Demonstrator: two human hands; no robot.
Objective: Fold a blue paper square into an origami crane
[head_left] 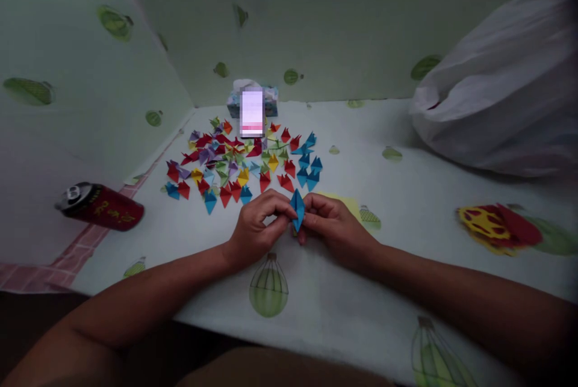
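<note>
Between my two hands, just above the table, is a piece of folded blue paper (297, 207), narrow and diamond-shaped, standing on its point. My left hand (265, 221) pinches its left side between thumb and fingers. From the other side, my right hand (329, 221) grips it the same way. Just beyond them spreads a group of small origami figures (226, 194) with pointed tips, in red, blue, yellow, green, purple and orange. A yellow sheet of paper (350, 203) lies partly behind my right hand.
A red drink can (111, 206) stands at the left. Behind the figures, a lit phone (251, 111) leans on a tissue box (271, 101). At the right lie red and yellow paper cut-outs (485, 227), below a large white plastic bag (501, 98). Patterned walls border the table.
</note>
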